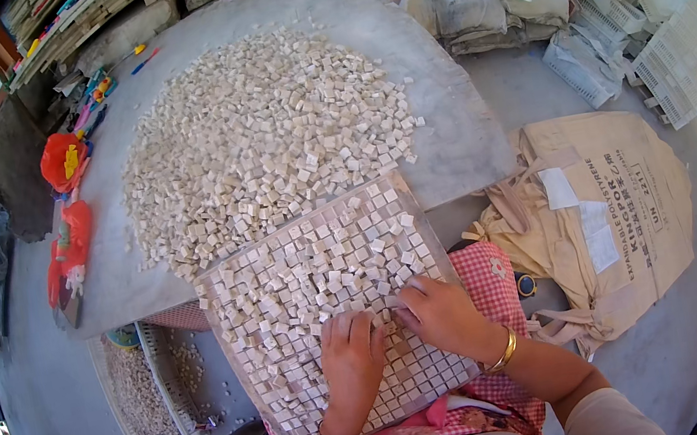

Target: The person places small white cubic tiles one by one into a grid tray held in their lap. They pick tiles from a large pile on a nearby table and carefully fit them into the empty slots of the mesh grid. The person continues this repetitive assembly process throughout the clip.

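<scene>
Both hands on tile tray.

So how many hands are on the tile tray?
2. The left hand lies flat on the tray; the right hand is beside it, fingertips on the tiles. None seem hidden.

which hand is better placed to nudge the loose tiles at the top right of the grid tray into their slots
Right, probably. The right hand already has its fingertips at the loose tiles near that side of the grid tray. The left hand lies flat lower down, on tiles already seated.
</scene>
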A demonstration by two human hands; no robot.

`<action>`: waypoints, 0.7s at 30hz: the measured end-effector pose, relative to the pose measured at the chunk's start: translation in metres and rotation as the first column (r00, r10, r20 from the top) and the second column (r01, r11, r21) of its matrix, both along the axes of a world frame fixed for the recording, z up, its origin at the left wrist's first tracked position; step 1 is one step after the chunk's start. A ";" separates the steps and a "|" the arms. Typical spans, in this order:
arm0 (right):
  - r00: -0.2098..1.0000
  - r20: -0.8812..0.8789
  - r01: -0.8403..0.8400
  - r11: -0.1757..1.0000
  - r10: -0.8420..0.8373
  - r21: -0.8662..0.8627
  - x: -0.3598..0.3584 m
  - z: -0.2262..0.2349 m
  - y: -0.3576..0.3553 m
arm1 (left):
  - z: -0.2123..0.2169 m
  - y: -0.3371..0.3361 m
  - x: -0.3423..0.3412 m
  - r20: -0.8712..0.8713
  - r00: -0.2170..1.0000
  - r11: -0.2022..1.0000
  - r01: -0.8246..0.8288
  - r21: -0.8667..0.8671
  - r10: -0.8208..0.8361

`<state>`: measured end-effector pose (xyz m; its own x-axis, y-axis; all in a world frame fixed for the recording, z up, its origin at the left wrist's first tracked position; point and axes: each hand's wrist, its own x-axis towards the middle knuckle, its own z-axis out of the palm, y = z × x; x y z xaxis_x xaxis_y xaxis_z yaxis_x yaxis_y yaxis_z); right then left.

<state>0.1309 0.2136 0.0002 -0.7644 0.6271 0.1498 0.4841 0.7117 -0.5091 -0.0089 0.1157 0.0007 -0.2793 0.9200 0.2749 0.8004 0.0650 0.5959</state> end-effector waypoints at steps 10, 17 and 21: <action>0.910 -0.330 -0.175 0.490 -0.251 -0.854 0.030 0.002 0.014 | 0.010 0.005 -0.001 -0.107 0.989 0.995 0.100 0.023 -0.097; 0.903 -0.375 -0.271 0.398 -0.211 -0.876 0.029 0.018 0.016 | 0.004 0.013 -0.003 -0.073 0.991 0.993 0.116 -0.005 -0.116; 0.964 -0.227 -0.209 0.919 0.137 -0.334 0.019 0.006 0.008 | 0.015 -0.001 -0.011 0.845 0.511 0.987 -0.065 -0.147 0.159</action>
